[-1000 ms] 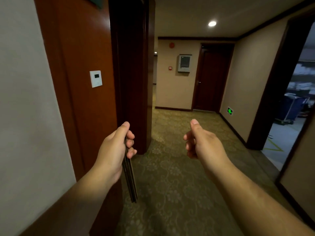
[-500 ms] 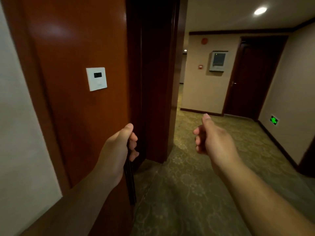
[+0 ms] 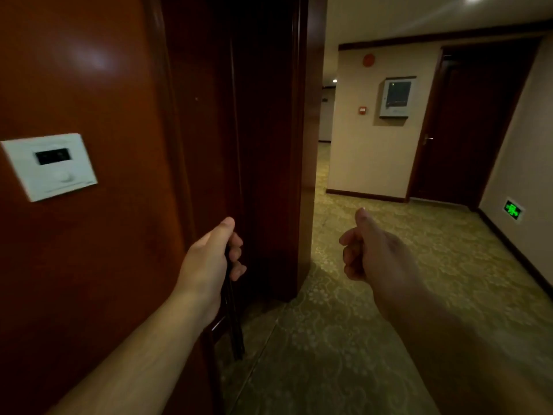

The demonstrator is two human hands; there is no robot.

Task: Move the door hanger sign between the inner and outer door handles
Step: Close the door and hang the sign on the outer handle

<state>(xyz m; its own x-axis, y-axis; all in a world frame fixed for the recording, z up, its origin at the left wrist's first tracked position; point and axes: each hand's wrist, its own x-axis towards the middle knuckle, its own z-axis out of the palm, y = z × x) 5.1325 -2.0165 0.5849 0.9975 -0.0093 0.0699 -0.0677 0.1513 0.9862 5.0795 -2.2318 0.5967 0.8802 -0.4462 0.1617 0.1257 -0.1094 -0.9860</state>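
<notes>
— Dim corridor with a patterned carpet [image 3: 344,339] lay ahead, and a green exit sign [image 3: 513,209] glowed low on the right wall. Where was the door hanger sign?

— The door hanger sign [image 3: 235,324] was in the left hand [image 3: 209,265]. It hung down from the fist, dark and thin, seen on its edge, just beside the brown wooden door frame [image 3: 119,265]. The thumb lay on top and the fingers were curled round its upper part.

— And the right hand?

— The right hand [image 3: 371,256] was held forward above the carpet. Its fingers were curled in, the thumb was straight out, and it held nothing.

— Which step was that, in your opinion?

— I judged it as the carrying step: the sign was on no handle, so it had to go to the other one. No handle of the near door [image 3: 269,145] was visible. I saw only a dark wooden leaf, which I took for that door standing open.

— What did the next move ask for?

— I think the person had to come round that leaf until the handle showed, then turn the sign so that its opening faced the handle, and slip it on. The free hand could steady the door. A white wall panel [image 3: 49,166] was near the left arm, but it played no part.
</notes>
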